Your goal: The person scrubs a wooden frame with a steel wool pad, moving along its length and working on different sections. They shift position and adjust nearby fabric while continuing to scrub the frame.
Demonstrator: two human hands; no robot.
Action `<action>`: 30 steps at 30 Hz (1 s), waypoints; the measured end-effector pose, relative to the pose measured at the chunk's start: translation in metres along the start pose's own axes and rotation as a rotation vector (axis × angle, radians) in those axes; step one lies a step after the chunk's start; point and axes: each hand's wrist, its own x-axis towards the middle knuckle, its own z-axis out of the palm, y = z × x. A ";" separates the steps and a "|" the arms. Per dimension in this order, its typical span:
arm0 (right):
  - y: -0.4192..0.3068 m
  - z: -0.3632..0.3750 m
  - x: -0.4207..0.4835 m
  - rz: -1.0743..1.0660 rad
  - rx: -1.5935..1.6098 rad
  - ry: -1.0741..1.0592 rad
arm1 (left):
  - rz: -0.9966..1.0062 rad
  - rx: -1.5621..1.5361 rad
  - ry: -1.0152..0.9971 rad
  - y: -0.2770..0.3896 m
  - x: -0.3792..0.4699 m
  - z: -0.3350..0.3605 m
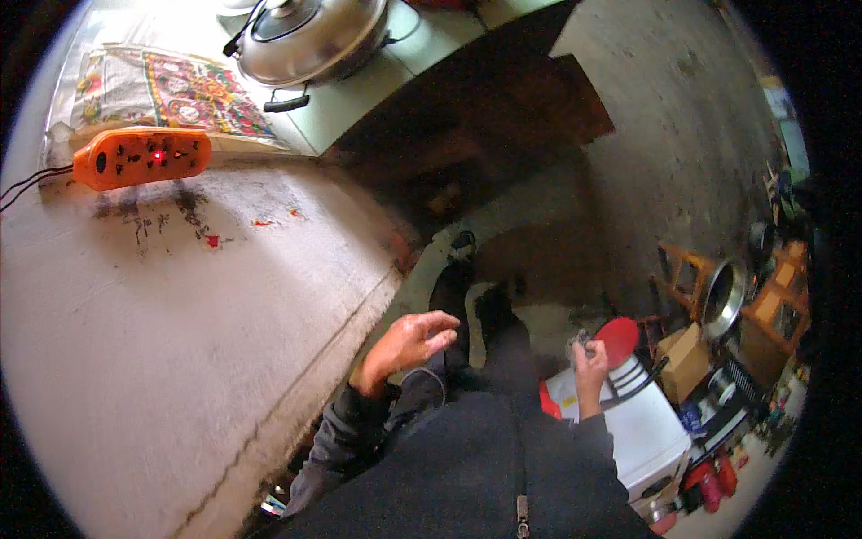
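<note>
My left hand (412, 342) is held out in front of my body, beside the edge of the pale wall (222, 323). Its fingers are slightly bent and apart, with nothing in them. My right hand (590, 367) is raised at the right and grips a small greyish, crumpled-looking thing (579, 340) between its fingertips; what it is cannot be made out. Just beyond that hand shows a round red object (617, 342), and beneath it stands a white appliance or cabinet (643, 424) with a dark hose or handle near its top.
A steel wok with a domed lid (310, 40) sits on the tiled counter (357, 101). Left of it lies a patterned sheet (195, 98), above an orange power strip (143, 158) with a lit red light. At right are a cardboard box (683, 360), a metal basin (724, 300) and wooden stools (781, 290).
</note>
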 end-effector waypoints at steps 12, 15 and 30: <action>-0.049 0.041 0.048 -0.027 -0.070 -0.186 | -0.024 0.008 0.076 -0.012 -0.005 -0.011; -0.053 0.042 0.052 0.001 -0.030 -0.198 | -0.051 0.043 0.095 -0.014 -0.006 -0.009; -0.041 0.029 0.053 -0.012 -0.015 -0.167 | -0.022 -0.117 0.047 -0.002 -0.003 -0.017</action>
